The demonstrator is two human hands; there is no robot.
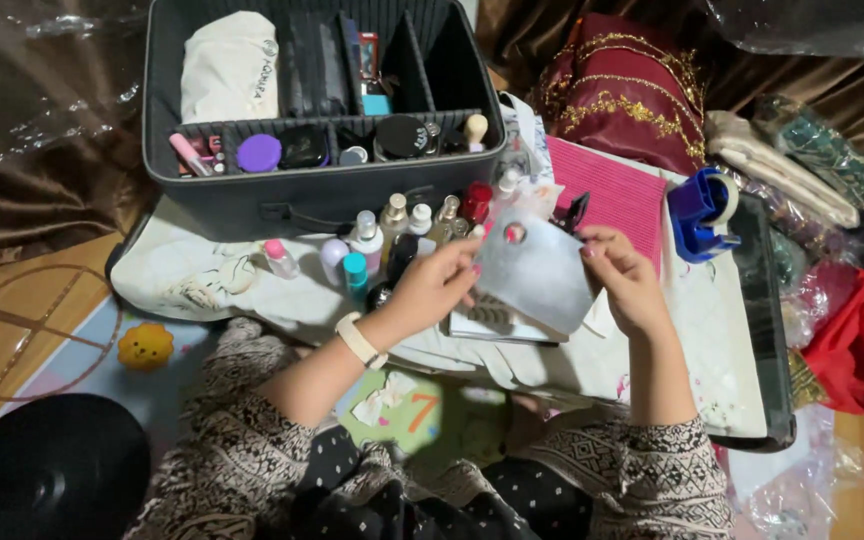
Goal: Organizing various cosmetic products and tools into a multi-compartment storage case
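Far left, a yellow toy (145,346) on the floor mat. Behind it, an open grey case (252,195) with divided compartments: a purple disc (259,153), round black lids, a cream pouch (229,66). In front of the case, small bottles (367,240) stand close together on a cloth-covered surface. Left hand (439,283), a band at its wrist, has fingers closed on the left edge of a thin metal palette (535,270) with a thumb hole near its top. The palette is held in the air just above a flat packet, near the bottles. Right hand (624,278) pinches the palette's upper right edge, fingers together on it. Judgement: two-edge grip keeps the plate level; best held clear of the bottles so none tip. Right of the hands, a pink ribbed mat (612,190), then a blue tape dispenser (700,213). Far right, folded cloth, red fabric.
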